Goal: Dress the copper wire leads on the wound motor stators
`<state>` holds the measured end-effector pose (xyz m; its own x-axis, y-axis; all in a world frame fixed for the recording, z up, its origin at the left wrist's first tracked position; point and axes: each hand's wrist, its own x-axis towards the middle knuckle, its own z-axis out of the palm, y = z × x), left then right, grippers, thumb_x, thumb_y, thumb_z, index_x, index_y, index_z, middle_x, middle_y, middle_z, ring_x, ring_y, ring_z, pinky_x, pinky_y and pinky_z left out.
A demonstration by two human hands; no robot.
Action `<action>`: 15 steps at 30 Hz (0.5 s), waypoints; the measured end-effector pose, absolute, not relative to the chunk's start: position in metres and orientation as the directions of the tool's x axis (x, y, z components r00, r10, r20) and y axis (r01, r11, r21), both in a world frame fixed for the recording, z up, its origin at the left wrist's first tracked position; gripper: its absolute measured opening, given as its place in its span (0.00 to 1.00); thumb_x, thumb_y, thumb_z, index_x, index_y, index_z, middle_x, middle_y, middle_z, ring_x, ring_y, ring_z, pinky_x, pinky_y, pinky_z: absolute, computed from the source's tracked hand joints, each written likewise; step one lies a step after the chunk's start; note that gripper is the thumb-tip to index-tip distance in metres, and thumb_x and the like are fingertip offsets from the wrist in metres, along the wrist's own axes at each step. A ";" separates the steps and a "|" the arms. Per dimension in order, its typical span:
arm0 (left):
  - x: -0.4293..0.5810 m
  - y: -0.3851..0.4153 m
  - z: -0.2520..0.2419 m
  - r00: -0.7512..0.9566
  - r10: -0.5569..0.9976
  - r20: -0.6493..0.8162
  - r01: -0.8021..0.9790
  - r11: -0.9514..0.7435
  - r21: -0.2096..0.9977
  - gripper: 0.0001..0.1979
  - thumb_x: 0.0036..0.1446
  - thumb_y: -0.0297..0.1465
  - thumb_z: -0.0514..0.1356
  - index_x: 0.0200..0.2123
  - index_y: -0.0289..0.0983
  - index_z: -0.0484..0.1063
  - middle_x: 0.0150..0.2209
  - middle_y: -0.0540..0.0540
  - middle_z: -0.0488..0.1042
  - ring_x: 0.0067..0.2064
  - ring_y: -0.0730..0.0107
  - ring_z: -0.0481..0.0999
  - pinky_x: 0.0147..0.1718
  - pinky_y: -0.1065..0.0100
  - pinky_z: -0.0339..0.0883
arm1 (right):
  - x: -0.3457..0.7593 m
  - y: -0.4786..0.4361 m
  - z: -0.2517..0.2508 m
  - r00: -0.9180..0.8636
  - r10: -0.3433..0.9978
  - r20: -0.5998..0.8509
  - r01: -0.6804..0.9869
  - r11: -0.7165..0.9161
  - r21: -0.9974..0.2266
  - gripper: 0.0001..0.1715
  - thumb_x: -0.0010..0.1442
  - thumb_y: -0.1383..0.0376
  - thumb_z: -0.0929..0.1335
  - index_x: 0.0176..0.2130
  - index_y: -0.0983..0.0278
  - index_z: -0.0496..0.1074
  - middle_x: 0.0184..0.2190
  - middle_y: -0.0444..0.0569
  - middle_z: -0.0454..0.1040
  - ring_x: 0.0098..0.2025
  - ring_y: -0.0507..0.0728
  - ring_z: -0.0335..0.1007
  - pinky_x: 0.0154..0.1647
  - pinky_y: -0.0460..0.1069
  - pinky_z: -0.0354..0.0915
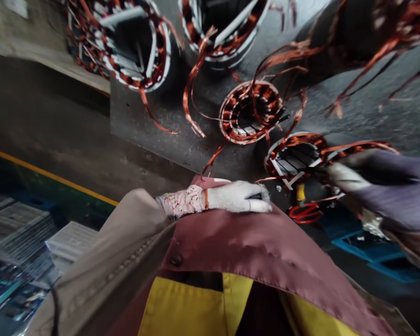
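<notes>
My left hand (240, 196), in a white glove, rests at the edge of a maroon apron (259, 238). Its fingers are curled, with a dark patch between thumb and fingers that I cannot make out. My right hand (388, 184), in a purple-grey glove, is smeared by motion at the right. Its fingers reach the side of a copper-wound motor stator (297, 142); a dark shape shows within the hand, its kind unclear. White strips stick out of that stator's bore. Just beyond lies a smaller wound stator (250, 112) with loose copper leads.
Larger wound stators (136, 46) stand on the grey metal table (143, 123), another (227, 32) at the back. Copper leads trail across it. Below the right hand are a red wire coil (305, 213) and blue crates (367, 247). Stacked pale trays (17, 233) stand lower left.
</notes>
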<state>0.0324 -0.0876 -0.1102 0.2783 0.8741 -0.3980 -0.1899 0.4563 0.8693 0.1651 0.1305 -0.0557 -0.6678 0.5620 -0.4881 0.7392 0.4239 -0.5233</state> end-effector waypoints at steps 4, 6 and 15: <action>0.035 -0.095 -0.112 0.203 0.888 -0.413 -0.251 0.455 0.854 0.13 0.60 0.37 0.55 0.39 0.34 0.71 0.41 0.46 0.77 0.41 0.75 0.73 0.44 0.73 0.62 | 0.148 0.131 -0.080 -0.713 0.400 -0.576 0.680 0.593 -0.431 0.29 0.47 0.41 0.65 0.27 0.65 0.71 0.19 0.47 0.68 0.21 0.50 0.61 0.24 0.48 0.58; 0.036 -0.098 -0.113 0.188 0.889 -0.418 -0.270 0.456 0.848 0.12 0.60 0.37 0.55 0.39 0.34 0.71 0.41 0.47 0.77 0.41 0.76 0.74 0.44 0.74 0.62 | 0.146 0.133 -0.087 -0.663 0.422 -0.618 0.711 0.613 -0.344 0.31 0.45 0.40 0.64 0.28 0.65 0.71 0.19 0.48 0.68 0.21 0.52 0.62 0.24 0.49 0.58; 0.034 -0.101 -0.114 0.178 0.868 -0.464 -0.256 0.496 0.829 0.12 0.60 0.37 0.55 0.39 0.35 0.71 0.41 0.48 0.77 0.42 0.76 0.74 0.44 0.73 0.63 | 0.142 0.128 -0.095 -0.573 0.451 -0.684 0.755 0.616 -0.226 0.34 0.36 0.40 0.62 0.27 0.65 0.71 0.21 0.51 0.70 0.24 0.59 0.67 0.27 0.53 0.62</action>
<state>0.0335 -0.1010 -0.1139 0.1781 0.8676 -0.4642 -0.2560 0.4964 0.8295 0.1415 0.1283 -0.0949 -0.5729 0.4512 -0.6843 0.7548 0.6158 -0.2259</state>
